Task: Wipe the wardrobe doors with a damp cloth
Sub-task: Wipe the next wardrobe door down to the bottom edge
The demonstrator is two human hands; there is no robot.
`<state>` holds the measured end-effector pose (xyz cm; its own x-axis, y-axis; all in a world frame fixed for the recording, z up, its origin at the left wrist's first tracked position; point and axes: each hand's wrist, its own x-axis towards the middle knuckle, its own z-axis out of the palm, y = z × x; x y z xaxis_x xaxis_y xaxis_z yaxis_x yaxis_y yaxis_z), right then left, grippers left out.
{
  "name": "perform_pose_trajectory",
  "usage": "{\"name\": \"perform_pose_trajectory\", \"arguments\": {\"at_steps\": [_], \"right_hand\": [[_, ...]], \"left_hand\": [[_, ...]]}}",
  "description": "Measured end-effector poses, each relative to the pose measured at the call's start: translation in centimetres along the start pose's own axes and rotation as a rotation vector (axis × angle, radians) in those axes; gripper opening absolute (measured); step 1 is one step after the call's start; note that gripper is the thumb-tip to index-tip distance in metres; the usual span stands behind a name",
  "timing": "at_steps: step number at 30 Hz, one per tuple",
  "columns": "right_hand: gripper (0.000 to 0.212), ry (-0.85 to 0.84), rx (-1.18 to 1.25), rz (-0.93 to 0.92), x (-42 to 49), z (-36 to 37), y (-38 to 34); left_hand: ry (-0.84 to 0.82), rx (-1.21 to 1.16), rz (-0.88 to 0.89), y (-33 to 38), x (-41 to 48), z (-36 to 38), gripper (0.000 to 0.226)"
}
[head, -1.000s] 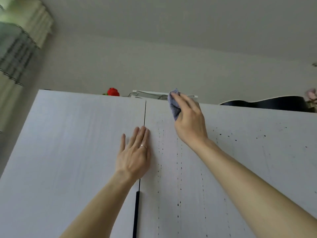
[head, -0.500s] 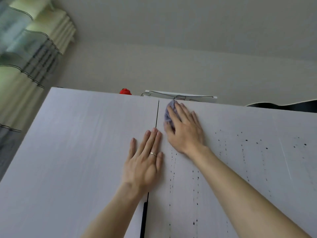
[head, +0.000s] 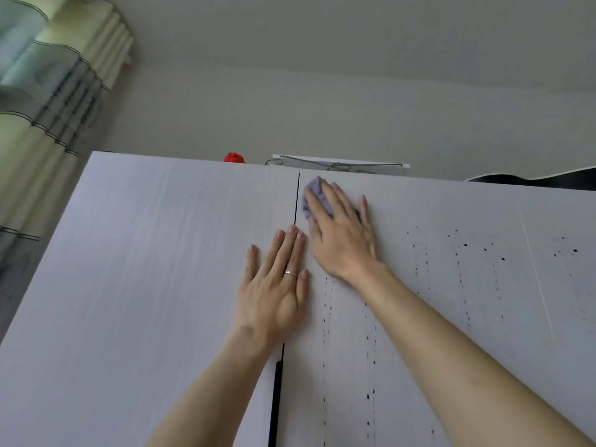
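Two white wardrobe doors fill the lower view, the left door point(head: 145, 269) and the right door point(head: 451, 317), split by a dark gap. The right door carries rows of dark drips and specks. My right hand point(head: 342, 240) presses a small purple-grey cloth point(head: 314, 196) flat against the right door near its top left corner, fingers spread over it. My left hand point(head: 277, 285), with a ring on one finger, lies flat and spread on the left door beside the gap, holding nothing.
On the wardrobe top sit a red object point(head: 234, 157), a white flat item with wire hangers point(head: 342, 166) and a dark shape point(head: 548, 182) at the right. Striped curtains point(head: 48, 108) hang at the left. A black handle point(head: 275, 398) runs along the gap.
My right hand with the cloth slid left and down from the door's top edge toward the gap, then spread flatter. The view shifted, and my left hand stayed on the left door.
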<state>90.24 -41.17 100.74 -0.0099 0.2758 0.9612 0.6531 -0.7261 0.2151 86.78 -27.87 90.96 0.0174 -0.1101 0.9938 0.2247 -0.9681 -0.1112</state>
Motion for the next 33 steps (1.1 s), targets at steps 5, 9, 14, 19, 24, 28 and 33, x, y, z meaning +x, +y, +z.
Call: {"name": "perform_pose_trajectory", "arguments": {"at_steps": [5, 9, 14, 19, 24, 28, 33], "right_hand": [[0.055, -0.062, -0.054, 0.040, 0.0, -1.9, 5.2], [0.056, 0.021, -0.012, 0.411, 1.3, -1.9, 4.7], [0.055, -0.001, 0.010, 0.130, 0.1, -0.5, 0.4], [0.055, -0.118, -0.048, 0.105, -1.1, -2.7, 5.6], [0.058, -0.043, -0.003, 0.653, -2.0, -3.7, 8.6], [0.056, -0.052, 0.065, 0.574, -1.9, -2.3, 3.1], [0.055, -0.186, -0.041, 0.204, -5.0, -3.0, 3.8]], "left_hand": [[0.010, 0.000, 0.004, 0.1, -0.3, 0.2, 0.058], [0.017, 0.002, 0.003, 0.0, -0.2, 0.2, 0.058], [0.037, -0.021, 0.015, 0.0, -0.2, 0.3, 0.058], [0.029, -0.037, 0.037, -0.4, -0.1, 0.4, 0.059], [-0.029, -0.070, 0.035, 0.1, 0.3, 0.1, 0.059], [-0.127, -0.100, 0.003, -0.1, 0.3, -0.6, 0.062], [-0.193, -0.163, -0.037, 0.3, 0.2, -1.8, 0.061]]}}
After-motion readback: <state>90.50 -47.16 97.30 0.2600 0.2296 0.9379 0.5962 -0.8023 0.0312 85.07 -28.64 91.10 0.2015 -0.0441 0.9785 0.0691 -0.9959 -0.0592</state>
